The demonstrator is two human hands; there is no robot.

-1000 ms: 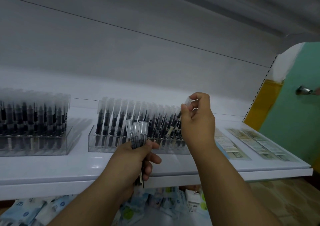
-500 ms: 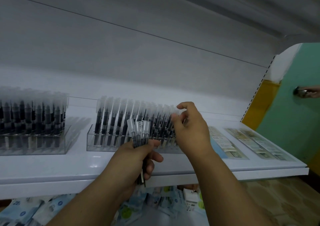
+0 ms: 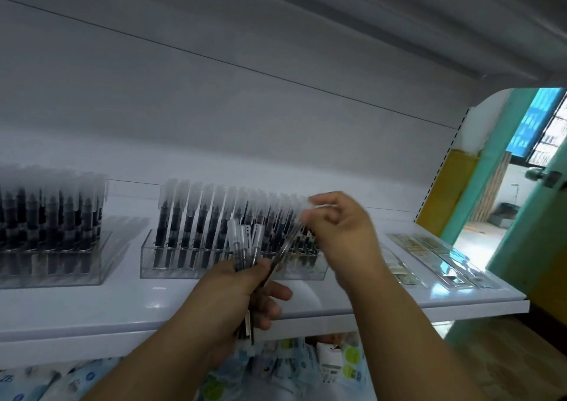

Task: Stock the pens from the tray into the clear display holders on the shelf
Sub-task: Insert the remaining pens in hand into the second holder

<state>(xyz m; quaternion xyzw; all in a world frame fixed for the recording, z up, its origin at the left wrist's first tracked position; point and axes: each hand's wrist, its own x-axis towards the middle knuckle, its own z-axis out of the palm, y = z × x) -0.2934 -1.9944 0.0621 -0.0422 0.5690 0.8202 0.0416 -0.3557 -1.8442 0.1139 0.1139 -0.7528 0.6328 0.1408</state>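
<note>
While the left hand (image 3: 242, 293) is curling its fingers round a bundle of pens (image 3: 247, 247), caps pointing up & barrels sticking out below the fist, it's sitting just in front of the white shelf (image 3: 92, 305) edge, forearm coming up from bottom left. R hand (image 3: 340, 231) is raised higher, over the right end of the middle clear holder (image 3: 233, 265), wrist bent, thumb & fingertips (image 3: 316, 201) pinching the cap end of one pen (image 3: 287, 247) that's slanting down-left toward the bundle. That pen is motion-blurred, so can't tell whether its lower end is touching the bundle or the holder. Middle holder is standing packed w/ upright pens; R hand is covering its far-right slots. A second clear holder (image 3: 52, 265) w/ pens is sitting further left, cut off by the frame edge. Flat packets (image 3: 441, 262) are lying on the shelf's right part. Pale packs (image 3: 306, 367) below the shelf are partly hidden by both arms, print unreadable.
</note>
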